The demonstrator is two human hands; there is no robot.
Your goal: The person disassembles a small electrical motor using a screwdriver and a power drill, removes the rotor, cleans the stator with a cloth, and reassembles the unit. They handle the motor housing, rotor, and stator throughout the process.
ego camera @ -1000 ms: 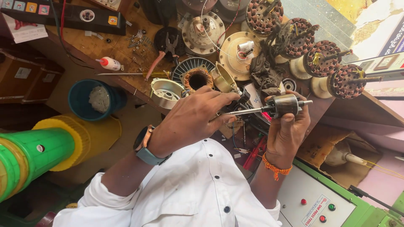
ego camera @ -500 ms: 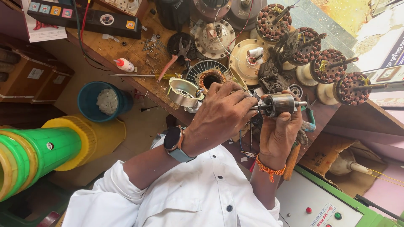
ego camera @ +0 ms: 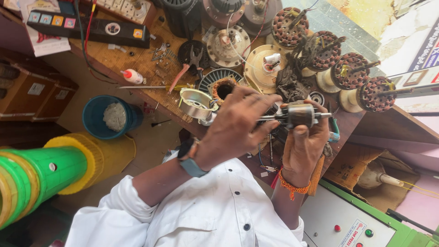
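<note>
My right hand (ego camera: 304,146), with an orange thread band on its wrist, grips a small dark motor rotor (ego camera: 300,115) from below and holds it level above the bench edge. A thin metal shaft (ego camera: 270,118) sticks out of the rotor to the left. My left hand (ego camera: 234,129), with a blue watch on its wrist, reaches over from the left, and its fingers close around that shaft beside the rotor. The left fingers hide part of the shaft. Both arms wear rolled white sleeves.
On the wooden workbench (ego camera: 123,59) lie several copper-wound stators (ego camera: 350,71), round motor housings (ego camera: 228,43), red-handled pliers (ego camera: 185,68), a screwdriver (ego camera: 151,87), a small white bottle (ego camera: 132,76) and a black power strip (ego camera: 91,28). Below are a blue bucket (ego camera: 109,118), a green-yellow cylinder (ego camera: 45,171) and a button panel (ego camera: 352,224).
My left hand has slid along the shaft closer to the rotor and now covers more of it. My right hand keeps its grip, nearly still. The view has shifted slightly.
</note>
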